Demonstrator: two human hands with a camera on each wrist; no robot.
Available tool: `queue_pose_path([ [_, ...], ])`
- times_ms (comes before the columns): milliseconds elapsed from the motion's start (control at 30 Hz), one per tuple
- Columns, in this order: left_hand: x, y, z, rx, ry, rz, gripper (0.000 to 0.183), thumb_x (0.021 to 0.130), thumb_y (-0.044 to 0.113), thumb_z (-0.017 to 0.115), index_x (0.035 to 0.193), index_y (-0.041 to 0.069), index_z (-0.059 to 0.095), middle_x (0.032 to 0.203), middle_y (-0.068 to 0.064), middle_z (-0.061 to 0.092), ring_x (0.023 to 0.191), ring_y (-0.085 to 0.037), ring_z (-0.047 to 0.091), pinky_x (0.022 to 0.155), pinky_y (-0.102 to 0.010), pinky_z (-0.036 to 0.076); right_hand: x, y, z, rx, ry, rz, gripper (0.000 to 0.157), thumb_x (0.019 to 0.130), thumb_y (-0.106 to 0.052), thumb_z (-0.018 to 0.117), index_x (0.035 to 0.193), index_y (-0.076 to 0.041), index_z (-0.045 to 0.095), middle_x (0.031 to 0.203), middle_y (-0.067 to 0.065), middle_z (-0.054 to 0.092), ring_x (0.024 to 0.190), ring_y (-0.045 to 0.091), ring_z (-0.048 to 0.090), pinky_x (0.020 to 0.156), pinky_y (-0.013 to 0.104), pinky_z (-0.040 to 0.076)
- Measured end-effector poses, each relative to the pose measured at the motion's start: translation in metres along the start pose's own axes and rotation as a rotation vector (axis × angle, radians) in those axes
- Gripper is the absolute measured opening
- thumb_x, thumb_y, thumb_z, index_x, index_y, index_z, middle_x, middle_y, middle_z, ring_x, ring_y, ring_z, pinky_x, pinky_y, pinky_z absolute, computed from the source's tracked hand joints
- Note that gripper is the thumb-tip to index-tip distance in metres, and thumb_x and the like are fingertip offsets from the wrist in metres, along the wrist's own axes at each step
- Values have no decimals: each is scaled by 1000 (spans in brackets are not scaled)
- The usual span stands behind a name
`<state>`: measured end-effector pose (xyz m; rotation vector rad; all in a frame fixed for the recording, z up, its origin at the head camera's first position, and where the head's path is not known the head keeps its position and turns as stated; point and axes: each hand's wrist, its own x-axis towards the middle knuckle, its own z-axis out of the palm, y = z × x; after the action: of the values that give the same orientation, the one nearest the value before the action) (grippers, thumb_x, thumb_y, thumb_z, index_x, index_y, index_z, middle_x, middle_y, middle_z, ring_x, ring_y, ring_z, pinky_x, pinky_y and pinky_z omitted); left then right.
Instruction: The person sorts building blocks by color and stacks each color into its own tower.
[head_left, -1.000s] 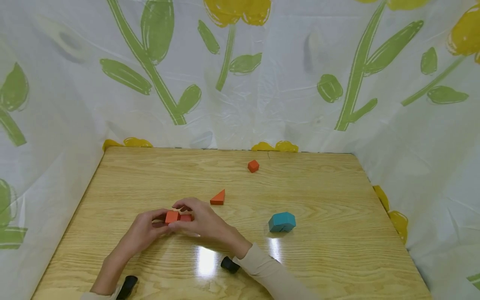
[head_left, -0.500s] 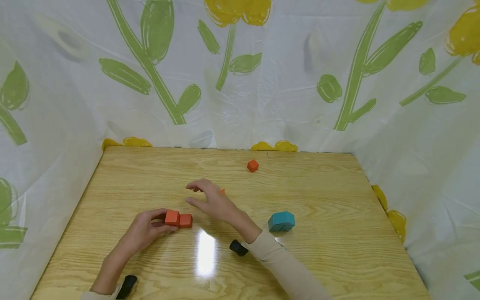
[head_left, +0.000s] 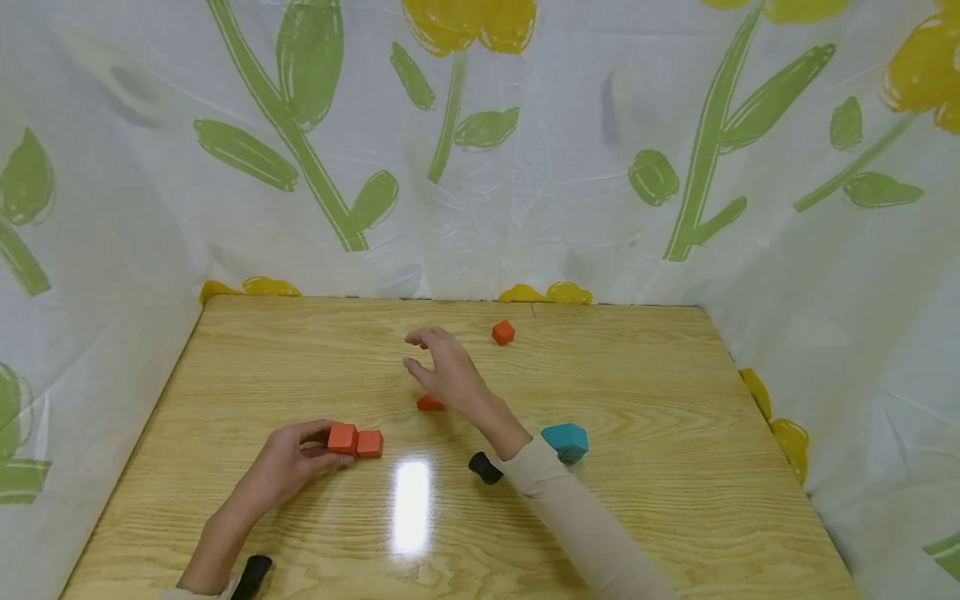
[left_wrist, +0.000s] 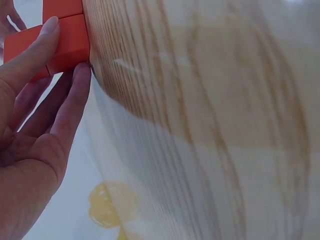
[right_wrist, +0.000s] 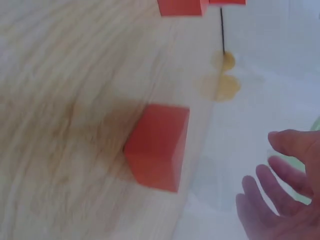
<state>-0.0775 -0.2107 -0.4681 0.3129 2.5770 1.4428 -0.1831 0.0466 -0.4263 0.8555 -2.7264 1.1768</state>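
My left hand (head_left: pixel 288 467) pinches a stack of red cube blocks, thumb on one side and fingers on the other. In the left wrist view, an upper cube (left_wrist: pixel 19 44) sits on a lower cube (left_wrist: pixel 74 47) at the wood surface, with another cube (left_wrist: pixel 62 7) beside the lower one. That side cube (head_left: pixel 370 444) stands to the right of the stack in the head view. My right hand (head_left: pixel 448 367) hovers over the table with spread, relaxed fingers and holds nothing. Below its wrist lies a red triangular block (head_left: pixel 430 403), partly hidden by the arm.
A lone red cube (head_left: pixel 503 333) lies near the table's back edge, right of the right hand. A teal block (head_left: pixel 570 440) is partly covered by the right sleeve. Floral white sheeting (head_left: pixel 555 167) walls the back and sides of the wooden table (head_left: pixel 637 375).
My right hand has left the red cubes and moved away, back and to the right, passing over the triangular block. The left hand keeps its hold on the stack.
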Motion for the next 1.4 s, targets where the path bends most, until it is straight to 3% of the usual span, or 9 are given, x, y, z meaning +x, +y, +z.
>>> queue_pose_path([
  [333,-1,2,1,0,4,2,40,84,5,84,120,-7,69,116,-21,70,108,-38,68,85,-33,61,9,22,-15,-94,82,190,29,99,-9,70,126,1,65,125,21,64,116,34,59,96,43,54],
  [600,0,-1,1,0,10,-10,40,85,5,84,121,-6,69,118,-22,69,110,-39,68,86,-32,60,11,39,-22,-192,152,289,28,98,-6,70,124,4,66,122,23,64,112,36,61,90,44,56],
  [1000,0,-2,2,-4,26,2,39,84,4,84,119,-5,71,117,-19,70,109,-38,68,85,-31,60,16,60,-29,-303,145,492,38,98,-8,71,132,4,61,134,26,56,123,45,49,105,53,44],
  [1400,0,-3,1,3,15,-5,40,84,4,83,120,-5,70,118,-21,69,112,-40,67,86,-32,60,14,67,-36,-341,91,551,24,99,5,59,123,8,59,137,33,47,128,49,42,106,54,44],
])
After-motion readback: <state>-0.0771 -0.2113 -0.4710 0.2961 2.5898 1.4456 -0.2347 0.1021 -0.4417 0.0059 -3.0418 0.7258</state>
